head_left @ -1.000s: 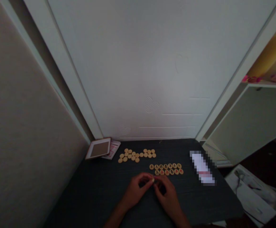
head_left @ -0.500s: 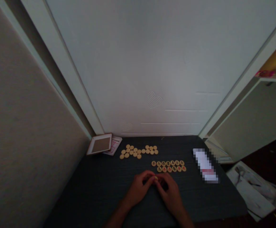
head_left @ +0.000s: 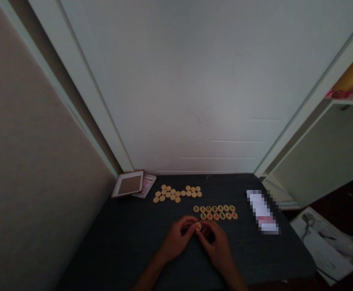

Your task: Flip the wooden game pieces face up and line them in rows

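Note:
Between the fingertips of both hands is a round wooden xiangqi piece (head_left: pixel 198 226), its face with a reddish mark turned up toward me. My left hand (head_left: pixel 179 236) pinches it from the left, and my right hand (head_left: pixel 215 238) closes on it from the right. Just beyond the hands lie two rows of face-up pieces (head_left: pixel 215 209) with dark or red characters. Farther back, a loose cluster of plain-faced pieces (head_left: pixel 173 191) spreads over the dark table (head_left: pixel 124 242).
A shallow framed box lid (head_left: pixel 130 183) and a pink-and-white printed sheet or box (head_left: pixel 147 185) sit at the back left. A pixelated pale object (head_left: pixel 261 210) lies at the right. The white door panel (head_left: pixel 179 81) rises behind the table; a white bin (head_left: pixel 324 242) stands lower right.
The piece between my fingers has turned, so its marked face now shows. Both hands stay in nearly the same place, and the pieces on the table have not moved.

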`<state>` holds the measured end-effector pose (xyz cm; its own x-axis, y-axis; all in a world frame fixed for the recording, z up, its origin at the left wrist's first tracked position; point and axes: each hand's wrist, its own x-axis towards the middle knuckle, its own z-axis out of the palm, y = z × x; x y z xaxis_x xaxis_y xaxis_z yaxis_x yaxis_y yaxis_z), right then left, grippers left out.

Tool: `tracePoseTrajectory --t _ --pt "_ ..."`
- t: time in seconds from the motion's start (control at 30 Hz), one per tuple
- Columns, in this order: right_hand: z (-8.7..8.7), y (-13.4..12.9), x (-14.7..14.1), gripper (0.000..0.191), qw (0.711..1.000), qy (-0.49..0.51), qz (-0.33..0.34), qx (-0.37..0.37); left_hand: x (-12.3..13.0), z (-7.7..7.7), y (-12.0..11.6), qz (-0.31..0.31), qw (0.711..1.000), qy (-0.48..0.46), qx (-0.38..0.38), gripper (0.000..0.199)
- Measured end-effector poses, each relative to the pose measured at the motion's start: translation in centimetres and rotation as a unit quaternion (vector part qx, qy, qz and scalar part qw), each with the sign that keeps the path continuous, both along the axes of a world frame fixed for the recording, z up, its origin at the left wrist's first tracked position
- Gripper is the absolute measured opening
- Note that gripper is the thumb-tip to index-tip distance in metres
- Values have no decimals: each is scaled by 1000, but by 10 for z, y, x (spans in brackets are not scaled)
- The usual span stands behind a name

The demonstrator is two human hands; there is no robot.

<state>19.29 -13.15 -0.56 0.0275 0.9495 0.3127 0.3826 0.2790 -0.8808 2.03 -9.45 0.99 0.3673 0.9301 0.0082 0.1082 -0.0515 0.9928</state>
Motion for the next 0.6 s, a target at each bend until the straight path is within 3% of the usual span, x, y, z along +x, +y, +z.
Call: tracePoseTrajectory --t 0.3,0.6 --pt "-3 -2 3 25 999 31 33 -16 1 5 -2 -30 999 -11 -25 29" --pt "-3 -2 5 26 999 32 18 -30 3 8 -3 -18 1000 -6 -13 25"
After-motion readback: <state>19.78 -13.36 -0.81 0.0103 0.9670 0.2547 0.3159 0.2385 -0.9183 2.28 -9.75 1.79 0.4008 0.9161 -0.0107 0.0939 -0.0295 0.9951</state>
